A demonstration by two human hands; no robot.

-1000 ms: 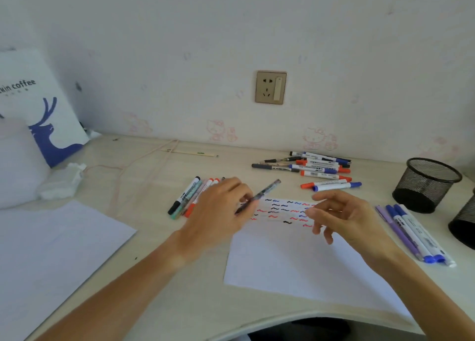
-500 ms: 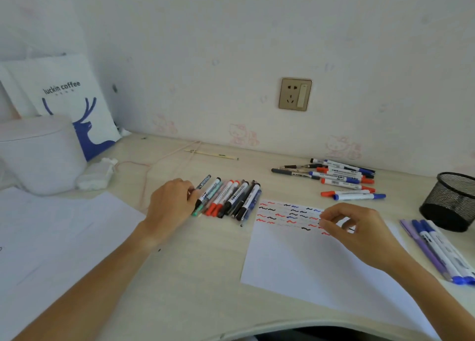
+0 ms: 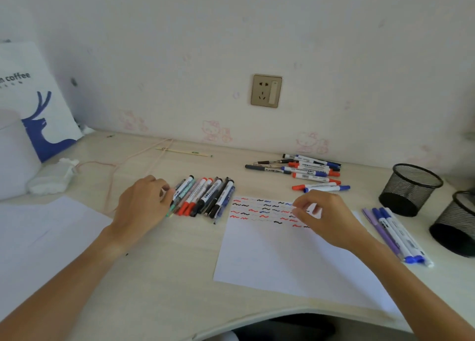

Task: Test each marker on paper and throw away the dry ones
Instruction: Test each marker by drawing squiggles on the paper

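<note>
Our left hand (image 3: pixel 144 202) rests with curled fingers against the row of tested markers (image 3: pixel 205 198); we nudge them parallel. Test paper (image 3: pixel 282 250) lies just beside; our right hand (image 3: pixel 323 217) hovers loosely curled above it, holding nothing; untested markers (image 3: pixel 305 169) lie beyond.

Two bare arms reaching forward, both hands low and palm-down

The left hand (image 3: pixel 145 203) sits left of centre at the end of a forearm that runs in from the near left corner; its back faces up, the knuckles are raised and the fingers curl downward toward the right, their tips hidden from view. The right hand (image 3: pixel 325 217) lies right of centre, its forearm coming in from the near right corner; the wrist is bent slightly, fingers loosely curled with thumb and forefinger drawn close together at the far left side of the hand
</note>
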